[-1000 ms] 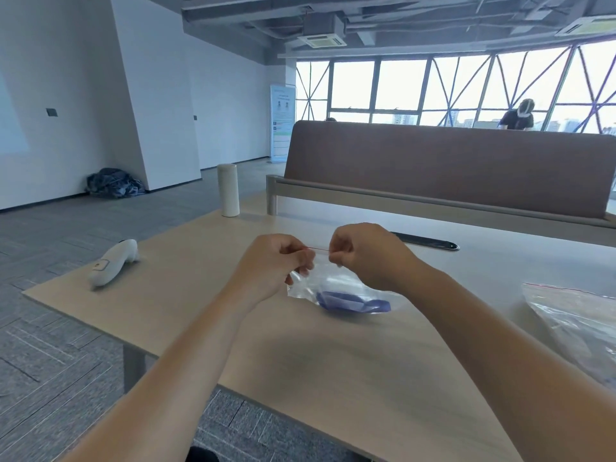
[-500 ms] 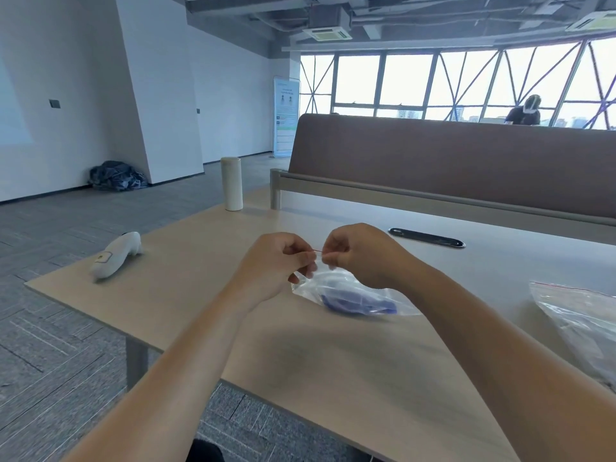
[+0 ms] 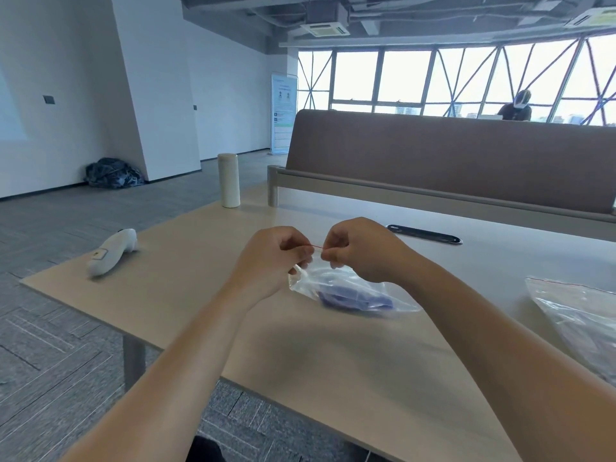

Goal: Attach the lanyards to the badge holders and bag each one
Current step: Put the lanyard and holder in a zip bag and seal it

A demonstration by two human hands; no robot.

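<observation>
Left grip (image 3: 270, 258) and right grip (image 3: 361, 251) pinch red-sealed clear bag (image 3: 343, 283), banner (image 3: 284, 111) writing unreadable

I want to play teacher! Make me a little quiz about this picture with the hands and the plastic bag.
1. True or false: the left hand and the right hand both pinch the red-striped top edge of the clear bag.
2. What colour is the bundle inside that bag? A) red B) blue C) green
3. Fill in: the white bottle stands on the table nearer the ___ hand.
Key: 1 true; 2 B; 3 left.
</observation>
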